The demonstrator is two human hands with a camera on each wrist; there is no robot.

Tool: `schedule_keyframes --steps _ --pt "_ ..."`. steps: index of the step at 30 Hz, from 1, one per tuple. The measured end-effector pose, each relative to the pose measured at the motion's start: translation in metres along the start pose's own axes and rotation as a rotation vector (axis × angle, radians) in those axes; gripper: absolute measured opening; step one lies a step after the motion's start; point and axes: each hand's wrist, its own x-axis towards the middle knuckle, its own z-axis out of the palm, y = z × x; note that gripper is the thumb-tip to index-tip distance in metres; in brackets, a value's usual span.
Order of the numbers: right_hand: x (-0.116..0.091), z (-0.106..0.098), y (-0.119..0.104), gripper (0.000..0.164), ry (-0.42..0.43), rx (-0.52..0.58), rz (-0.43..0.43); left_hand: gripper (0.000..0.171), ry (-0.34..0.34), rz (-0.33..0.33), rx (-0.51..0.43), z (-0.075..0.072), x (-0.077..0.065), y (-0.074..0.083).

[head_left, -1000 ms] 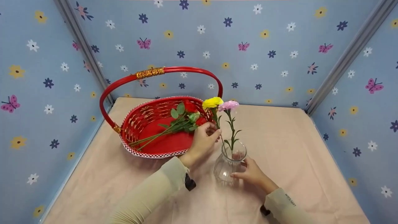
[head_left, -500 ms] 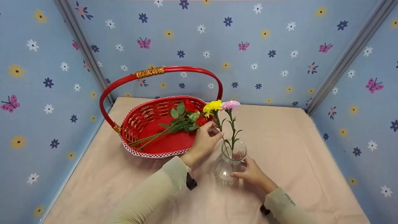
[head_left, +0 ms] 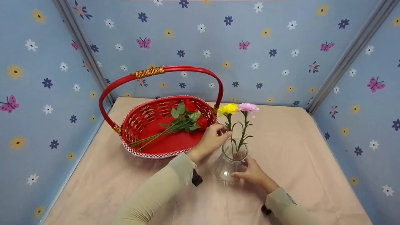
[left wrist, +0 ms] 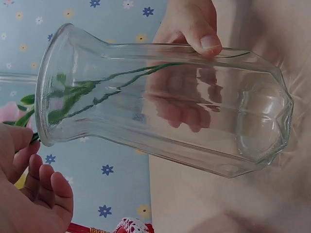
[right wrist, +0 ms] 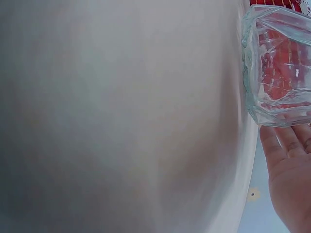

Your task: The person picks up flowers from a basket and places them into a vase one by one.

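A clear glass vase (head_left: 225,170) stands upright on the table, its faceted base showing in the right wrist view. My right hand (head_left: 254,175) grips its side, thumb on the near face and fingers round the back. Thumb and forefinger of my left hand (head_left: 212,139) pinch the stem of a yellow carnation (head_left: 227,109) just above the rim. Beside it leans a pink carnation (head_left: 248,108) with its stem inside the vase. Both stems (left wrist: 119,90) run down through the glass in the left wrist view.
A red wicker basket (head_left: 147,122) with a tall hooped handle (head_left: 193,68) stands left of the vase. In it lie red roses (head_left: 202,122) and a pale green bud (head_left: 194,117). Patterned blue panels (head_left: 262,62) enclose the cloth-covered table (head_left: 290,147) at the back and sides.
My left hand has moved right, bringing the yellow carnation over the vase's mouth. Both blooms have shifted right, the pink one now leaning right. My right hand stays on the vase.
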Motion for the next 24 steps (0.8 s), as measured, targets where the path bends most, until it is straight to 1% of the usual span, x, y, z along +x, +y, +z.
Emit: schedule_keyframes --steps 4,10,17,20,24 --pt "0.0 0.0 0.001 0.082 0.001 0.0 -0.009 0.017 -0.035 -0.018 0.011 0.001 0.002 -0.002" --pt "0.001 -0.001 0.003 0.081 -0.009 -0.009 -0.024 0.018 -0.052 -0.071 -0.003 0.0 -0.002 -0.004" --pt "0.001 0.0 0.001 0.084 -0.009 0.016 -0.018 0.019 -0.05 -0.095 -0.028 -0.006 -0.008 -0.008" --pt "0.001 0.0 0.001 0.086 -0.013 0.015 -0.023 0.02 -0.047 -0.109 -0.045 -0.011 -0.011 -0.011" --pt "0.0 -0.001 0.003 0.087 -0.013 0.007 -0.027 0.017 -0.035 -0.108 -0.059 -0.018 -0.013 -0.014"
